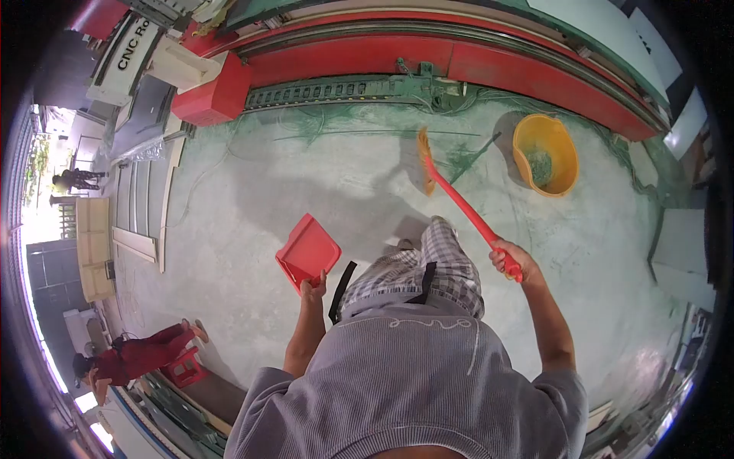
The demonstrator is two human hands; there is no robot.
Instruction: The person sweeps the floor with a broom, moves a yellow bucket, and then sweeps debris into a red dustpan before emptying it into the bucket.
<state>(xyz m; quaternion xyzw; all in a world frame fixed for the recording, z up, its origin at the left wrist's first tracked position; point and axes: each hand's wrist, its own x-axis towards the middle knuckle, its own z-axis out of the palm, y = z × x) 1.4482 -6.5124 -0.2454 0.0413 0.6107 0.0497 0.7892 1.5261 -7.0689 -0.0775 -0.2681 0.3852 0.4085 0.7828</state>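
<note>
My left hand (pixel 314 286) is closed round the short handle of a red dustpan (pixel 310 249), held out in front of me to the left. In my right hand (pixel 514 260) is the end of a long red handle belonging to a hand broom (pixel 468 210). Its yellowish bristles (pixel 425 161) point away from me, over the floor near a patch of green dust (pixel 461 159). Beyond the broom, to the right, stands a yellow bucket (pixel 546 155) with green dust or shavings inside.
A long red and green machine (pixel 344 61) runs across the far side, with a cable chain (pixel 321 93) along its base. Boards (pixel 138 243) lie on the floor at left. A person in dark red (pixel 145 356) is at the lower left beside a red stool (pixel 184 369).
</note>
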